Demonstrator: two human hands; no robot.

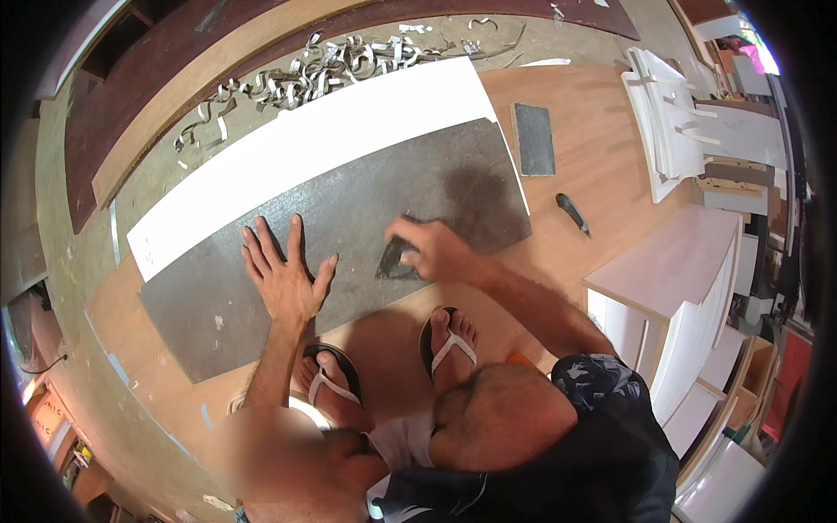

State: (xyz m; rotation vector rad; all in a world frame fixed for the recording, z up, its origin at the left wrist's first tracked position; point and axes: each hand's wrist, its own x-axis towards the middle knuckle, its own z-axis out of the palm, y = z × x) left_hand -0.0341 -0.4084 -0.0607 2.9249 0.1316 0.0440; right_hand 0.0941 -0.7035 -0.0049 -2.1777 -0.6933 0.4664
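"So, where's the grey sheet (349, 231)?"

"Under both hands, as I see it from my remote seat. Its long axis slants from low on the left to high on the right, and it overlaps a white board (331, 139) along its far side."

"And the fingers?"

"Those of the left hand (288, 270) are spread wide and flat on the sheet, holding nothing. The right hand (436, 250) curls around a dark flat tool (394, 261); I can't see its underside."

"Which hand is nearer the sheet's right end?"

"The right. From its fingers that end lies up and rightward; the longer stretch runs left, past the other hand."

"Farther out?"

"I see a knife (572, 215) and a small dark panel (534, 139) on the wooden board (584, 105), and curly strips (340, 65) beyond the white board."
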